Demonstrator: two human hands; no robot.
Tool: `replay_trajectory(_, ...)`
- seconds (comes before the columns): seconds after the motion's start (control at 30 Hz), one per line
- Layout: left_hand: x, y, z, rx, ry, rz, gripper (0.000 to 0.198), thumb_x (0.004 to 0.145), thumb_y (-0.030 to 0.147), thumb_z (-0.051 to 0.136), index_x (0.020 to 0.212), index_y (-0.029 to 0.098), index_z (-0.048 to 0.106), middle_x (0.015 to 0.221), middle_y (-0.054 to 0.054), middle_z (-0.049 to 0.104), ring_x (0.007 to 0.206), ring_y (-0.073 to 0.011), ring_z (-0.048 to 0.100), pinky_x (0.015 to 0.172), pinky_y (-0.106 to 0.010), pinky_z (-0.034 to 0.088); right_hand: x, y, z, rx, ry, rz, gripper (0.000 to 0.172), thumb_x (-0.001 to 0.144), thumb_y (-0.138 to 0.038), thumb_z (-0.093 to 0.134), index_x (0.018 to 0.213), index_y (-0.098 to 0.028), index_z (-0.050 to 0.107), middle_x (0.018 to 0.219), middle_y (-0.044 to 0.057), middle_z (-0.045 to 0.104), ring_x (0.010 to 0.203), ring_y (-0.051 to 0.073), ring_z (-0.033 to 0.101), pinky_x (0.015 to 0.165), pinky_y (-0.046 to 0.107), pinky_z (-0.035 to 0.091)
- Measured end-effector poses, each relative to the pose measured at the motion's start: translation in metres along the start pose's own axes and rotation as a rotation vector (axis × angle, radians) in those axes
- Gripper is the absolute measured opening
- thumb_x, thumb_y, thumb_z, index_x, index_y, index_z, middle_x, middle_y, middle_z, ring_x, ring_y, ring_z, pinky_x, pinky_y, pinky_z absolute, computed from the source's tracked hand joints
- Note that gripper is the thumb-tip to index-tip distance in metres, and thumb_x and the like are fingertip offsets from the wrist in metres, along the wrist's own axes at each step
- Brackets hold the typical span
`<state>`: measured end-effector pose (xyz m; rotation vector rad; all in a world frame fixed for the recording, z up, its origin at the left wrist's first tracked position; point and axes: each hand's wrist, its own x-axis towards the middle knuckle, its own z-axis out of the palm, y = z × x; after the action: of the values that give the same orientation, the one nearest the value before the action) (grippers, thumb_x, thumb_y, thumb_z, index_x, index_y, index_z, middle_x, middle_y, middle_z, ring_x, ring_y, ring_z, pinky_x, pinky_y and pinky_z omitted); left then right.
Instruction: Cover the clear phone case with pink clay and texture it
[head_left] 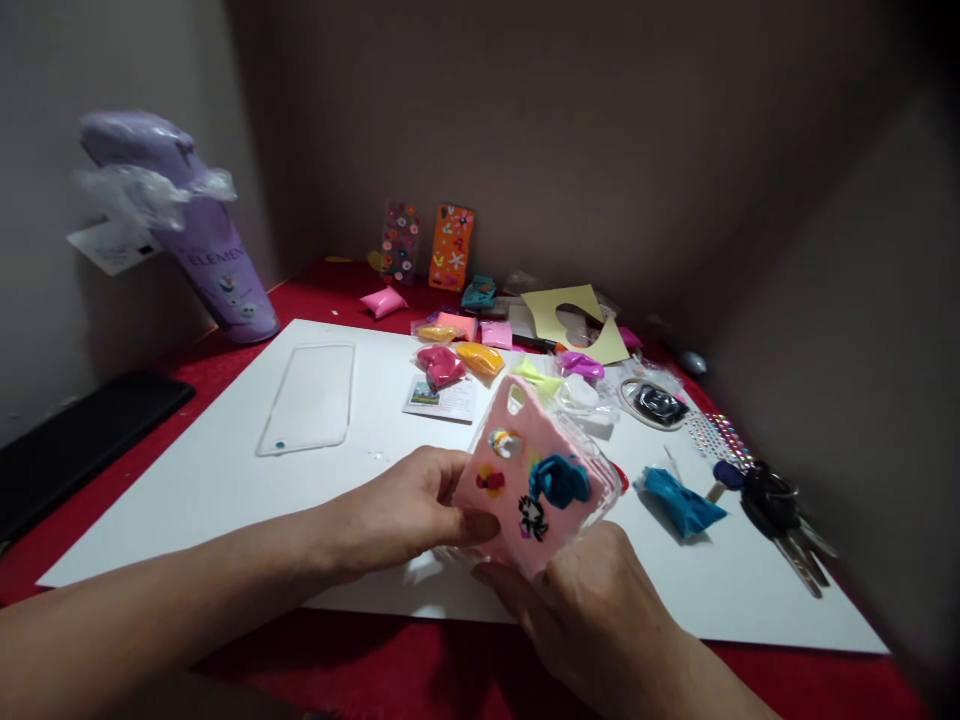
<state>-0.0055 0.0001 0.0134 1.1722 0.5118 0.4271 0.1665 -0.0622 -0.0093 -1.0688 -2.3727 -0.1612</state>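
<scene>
A pink phone case (514,478) with a clear edge is held tilted above the white sheet. On its face are a blue rose-like piece (560,482), a small black figure (533,518), a red-and-yellow piece (490,480) and a white-orange ring-like piece (505,443). My left hand (412,510) grips the case's left side, thumb pressed on the front. Around the lower right corner my right hand (600,590) is closed; most of its fingers are hidden. A clear phone case (309,400) lies on the sheet, left of my hands.
A white sheet (225,520) covers much of the red cloth. Several bagged clay packets, including a blue one (681,502), lie behind and to the right, near keys (795,545). A purple bottle (217,265) stands left; decorated orange case (451,248) leans at the back.
</scene>
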Motion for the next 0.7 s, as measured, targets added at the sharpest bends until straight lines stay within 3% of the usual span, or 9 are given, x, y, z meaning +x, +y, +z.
replay_trajectory(0.2, -0.0009, -0.0017, -0.0011, 0.007, 0.018, -0.005, 0.019, 0.076, 0.013, 0.062, 0.094, 0.015, 0.068, 0.082, -0.002, 0.069, 0.078, -0.0142, 0.060, 0.076, -0.025, 0.043, -0.0012, 0.0003, 0.0017, 0.019, 0.001, 0.010, 0.008, 0.088, -0.025, 0.047, 0.090, -0.021, 0.054, 0.070, 0.002, 0.064, 0.052, 0.015, 0.054, 0.044, 0.025, 0.032)
replay_trajectory(0.4, -0.0013, 0.0004, -0.0001, 0.035, 0.034, -0.018, 0.020, 0.075, 0.018, 0.064, 0.094, 0.015, 0.069, 0.084, -0.003, 0.069, 0.080, -0.0171, 0.061, 0.078, -0.029, 0.044, 0.0003, 0.0004, 0.0008, 0.023, -0.003, -0.013, 0.012, 0.088, -0.023, 0.047, 0.099, -0.021, 0.053, 0.071, 0.002, 0.065, 0.054, 0.014, 0.056, 0.046, 0.023, 0.034)
replay_trajectory(0.7, 0.0000, -0.0029, -0.0014, 0.002, 0.009, 0.002, 0.022, 0.077, 0.016, 0.063, 0.098, 0.015, 0.068, 0.086, -0.003, 0.070, 0.080, -0.0154, 0.062, 0.076, -0.026, 0.044, 0.0003, -0.0004, 0.0007, -0.004, -0.020, 0.011, 0.013, 0.090, -0.027, 0.044, 0.093, -0.020, 0.054, 0.074, 0.004, 0.067, 0.054, 0.014, 0.058, 0.046, 0.024, 0.036)
